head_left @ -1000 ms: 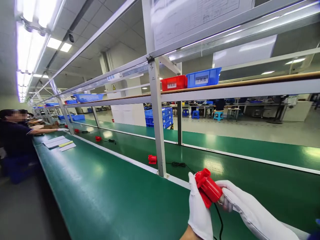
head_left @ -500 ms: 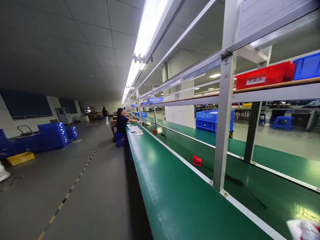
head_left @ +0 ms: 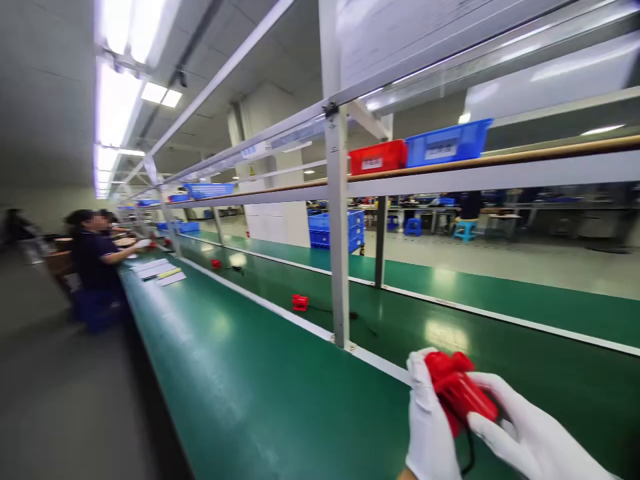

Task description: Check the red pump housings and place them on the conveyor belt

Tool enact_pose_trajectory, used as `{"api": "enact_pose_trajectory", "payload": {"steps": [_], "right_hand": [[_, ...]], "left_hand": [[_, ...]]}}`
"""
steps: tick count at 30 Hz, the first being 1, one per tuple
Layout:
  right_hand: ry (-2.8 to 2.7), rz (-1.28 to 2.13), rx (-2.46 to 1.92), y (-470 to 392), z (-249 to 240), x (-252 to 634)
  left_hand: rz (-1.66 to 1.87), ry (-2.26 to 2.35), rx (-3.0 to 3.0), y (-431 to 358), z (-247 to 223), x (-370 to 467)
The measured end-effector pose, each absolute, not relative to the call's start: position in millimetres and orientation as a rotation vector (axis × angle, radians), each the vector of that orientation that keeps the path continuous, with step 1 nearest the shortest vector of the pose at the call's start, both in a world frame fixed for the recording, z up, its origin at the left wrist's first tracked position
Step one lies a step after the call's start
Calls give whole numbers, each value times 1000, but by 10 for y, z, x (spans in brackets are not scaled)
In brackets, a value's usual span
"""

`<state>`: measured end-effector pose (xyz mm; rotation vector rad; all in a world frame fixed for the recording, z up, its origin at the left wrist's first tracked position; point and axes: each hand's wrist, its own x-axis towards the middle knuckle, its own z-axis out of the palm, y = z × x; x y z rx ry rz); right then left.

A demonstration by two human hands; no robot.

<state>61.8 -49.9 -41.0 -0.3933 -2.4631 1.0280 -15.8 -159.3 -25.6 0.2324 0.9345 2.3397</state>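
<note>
A red cylindrical device [head_left: 463, 393] with a black cord is held up at the lower right, over the bench. I cannot make out its exact kind; it resembles a small motor or pump. My left hand [head_left: 429, 423], in a white glove, is closed on its left side. My right hand [head_left: 530, 427], gloved too, grips the other end between thumb and fingers. The cord hangs down between the two hands. Farther along the green belt lies a similar red device [head_left: 300, 303] with its cord, and beyond it another red device [head_left: 216, 264].
A green worktop [head_left: 240, 373] runs along the line, with a metal post [head_left: 340, 227] near its inner edge. On the shelf stand a red bin [head_left: 377, 158] and a blue bin [head_left: 447, 145]. Papers [head_left: 157, 269] lie near a seated person [head_left: 93, 253] at the left.
My view has swung to the right. Both hands with the red device have come into full view; earlier only a blurred bit of white and red showed at the lower right corner.
</note>
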Motion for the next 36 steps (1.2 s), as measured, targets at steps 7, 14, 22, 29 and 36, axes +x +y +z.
{"api": "enact_pose_trajectory", "payload": {"steps": [7,14,22,29,36], "right_hand": [[-2444,1373,-246,-557,-111,674],[-2516,1360,-166,-654,1,829],[-2520,1061,-142,-718,13,868],[-2544,710,-115,-681,-35,928],[-2633,765,129,-724,170,879]], "left_hand": [[2276,845,152,-1646,-161,-251],[2156,251,411,-1578,-186,-349],[2150,237,554,-1594,-190,-313],[2430,1104,1142,-1658,-383,-392],[2422,2104,2334,-1759,-559,-777]]}}
